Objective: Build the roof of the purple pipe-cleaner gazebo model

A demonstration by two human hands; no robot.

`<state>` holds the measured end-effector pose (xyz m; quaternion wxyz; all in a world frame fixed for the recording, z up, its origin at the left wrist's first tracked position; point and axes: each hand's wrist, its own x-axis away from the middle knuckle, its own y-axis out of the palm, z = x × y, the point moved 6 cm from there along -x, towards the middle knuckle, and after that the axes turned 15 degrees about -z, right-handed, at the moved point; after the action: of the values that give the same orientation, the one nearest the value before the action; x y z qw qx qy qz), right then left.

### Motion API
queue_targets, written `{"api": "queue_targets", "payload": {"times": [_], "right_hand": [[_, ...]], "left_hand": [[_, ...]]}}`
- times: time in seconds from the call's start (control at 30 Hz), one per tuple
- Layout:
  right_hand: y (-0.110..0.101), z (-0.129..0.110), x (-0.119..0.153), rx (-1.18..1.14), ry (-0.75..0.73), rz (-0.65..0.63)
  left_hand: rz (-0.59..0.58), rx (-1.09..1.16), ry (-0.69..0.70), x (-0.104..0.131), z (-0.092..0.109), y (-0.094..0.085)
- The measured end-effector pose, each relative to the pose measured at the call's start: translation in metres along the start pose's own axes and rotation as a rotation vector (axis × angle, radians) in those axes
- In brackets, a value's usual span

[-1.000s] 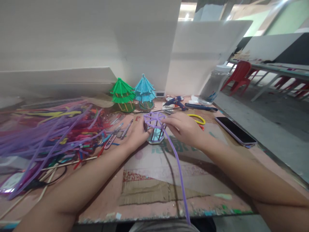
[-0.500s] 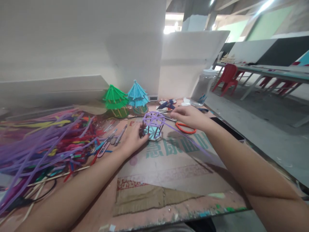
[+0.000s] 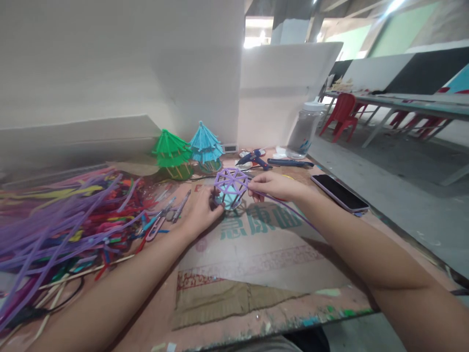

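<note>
A small pavilion model with a purple straw roof frame and a pale blue base stands on flattened cardboard. My left hand holds its left side. My right hand pinches a long purple straw right beside the roof's right edge; the straw trails back toward me under my forearm.
A heap of coloured straws covers the left. Green and blue finished pavilions stand behind. A glue gun, a clear jar and a phone lie to the right, near the table edge. White boards wall the back.
My right hand reached out toward the scissors half a second ago, then came back to the roof's right edge. The straw now runs low under my forearm. My left hand stayed on the model.
</note>
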<state>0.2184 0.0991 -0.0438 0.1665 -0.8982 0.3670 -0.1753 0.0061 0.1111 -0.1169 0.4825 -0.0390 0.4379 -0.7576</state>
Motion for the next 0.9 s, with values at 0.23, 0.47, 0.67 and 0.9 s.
{"api": "queue_targets", "payload": {"times": [0.23,0.47,0.67,0.9], "right_hand": [[0.004,0.003,-0.002,-0.089,0.021,-0.065],[0.004,0.004,-0.003,-0.045,0.02,-0.083],[-0.003,0.013,-0.001,0.164,0.18,-0.081],[-0.034,0.01,0.012,0.429,0.161,0.194]], "left_hand": [[-0.006,0.002,0.03,0.0,-0.002,0.001],[-0.011,0.008,0.028,0.0,-0.005,0.002],[-0.019,-0.004,0.029,-0.001,-0.008,0.003],[-0.025,-0.066,0.035,0.0,0.003,0.0]]}}
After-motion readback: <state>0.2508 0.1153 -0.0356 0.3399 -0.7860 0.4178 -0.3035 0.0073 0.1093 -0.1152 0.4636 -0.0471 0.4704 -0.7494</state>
